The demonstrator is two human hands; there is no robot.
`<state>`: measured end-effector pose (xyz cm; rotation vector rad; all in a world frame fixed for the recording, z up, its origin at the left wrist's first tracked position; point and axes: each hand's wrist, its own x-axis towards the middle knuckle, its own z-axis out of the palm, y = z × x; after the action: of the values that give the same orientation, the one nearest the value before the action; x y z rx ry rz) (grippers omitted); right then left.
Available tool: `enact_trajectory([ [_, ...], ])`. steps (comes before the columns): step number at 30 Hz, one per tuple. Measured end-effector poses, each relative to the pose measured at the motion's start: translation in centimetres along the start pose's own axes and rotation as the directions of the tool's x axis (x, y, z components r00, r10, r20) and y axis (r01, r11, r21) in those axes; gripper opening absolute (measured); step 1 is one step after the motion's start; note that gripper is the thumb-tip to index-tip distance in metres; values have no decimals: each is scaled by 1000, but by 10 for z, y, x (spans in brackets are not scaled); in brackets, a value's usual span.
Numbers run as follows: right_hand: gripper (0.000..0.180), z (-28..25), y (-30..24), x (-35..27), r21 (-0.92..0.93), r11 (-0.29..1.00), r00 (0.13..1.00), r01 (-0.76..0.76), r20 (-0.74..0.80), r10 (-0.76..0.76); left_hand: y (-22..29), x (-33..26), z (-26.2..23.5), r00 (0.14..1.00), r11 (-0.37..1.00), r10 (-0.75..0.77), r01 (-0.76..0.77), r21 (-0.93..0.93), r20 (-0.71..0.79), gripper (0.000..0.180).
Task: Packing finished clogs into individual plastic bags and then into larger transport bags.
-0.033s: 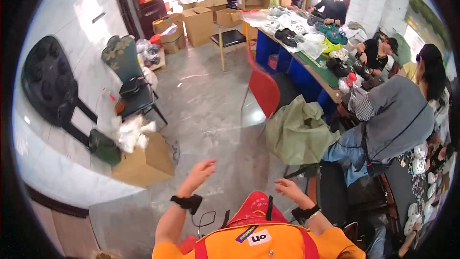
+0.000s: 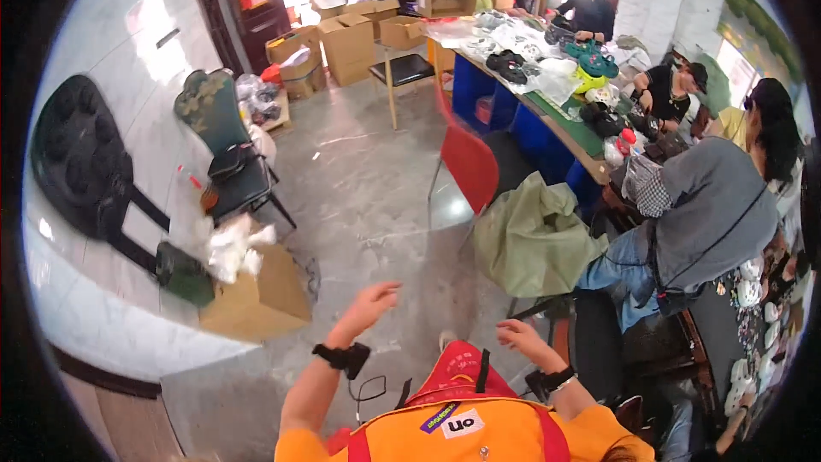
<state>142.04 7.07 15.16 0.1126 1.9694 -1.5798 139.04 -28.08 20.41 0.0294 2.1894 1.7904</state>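
Observation:
Above the grey floor, in front of my body, my left hand is held out with its fingers stretched and nothing in them. My right hand is raised a little lower, fingers loosely extended, also holding nothing. Dark bands circle both wrists. An orange and red garment covers my front, and a thin dark cable loop shows beside it. Nearest to my right hand is a green sack draped over a chair, apart from the fingers. Neither hand touches anything.
A cardboard box with white material stands at left beside chairs. A red chair stands by a long table piled with shoes and bags. People sit at right, one in a grey top. More boxes lie at the back.
My left hand has shifted slightly right and up. My right hand is nearly in the same place, a little to the right. The room's view has moved slightly.

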Motion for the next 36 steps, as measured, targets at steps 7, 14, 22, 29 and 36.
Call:
enact_trajectory([
  [7,36,-61,-82,174,87,995,986,42,-165,-27,2,231,-65,954,972,35,-102,212,298,37],
  [14,32,-18,-272,381,2,973,973,229,-33,-228,-154,272,-276,817,890,-442,452,-65,-371,35],
  [22,31,39,-391,600,34,959,944,282,172,-283,-265,251,-500,236,464,-886,426,-777,-399,25],
  [29,32,21,-459,682,48,972,972,230,-54,-228,-174,561,-607,627,700,-708,565,-436,-325,11],
  [36,32,-28,-456,745,214,976,936,48,-351,31,-31,857,-551,961,954,-271,261,-145,-54,35],
])
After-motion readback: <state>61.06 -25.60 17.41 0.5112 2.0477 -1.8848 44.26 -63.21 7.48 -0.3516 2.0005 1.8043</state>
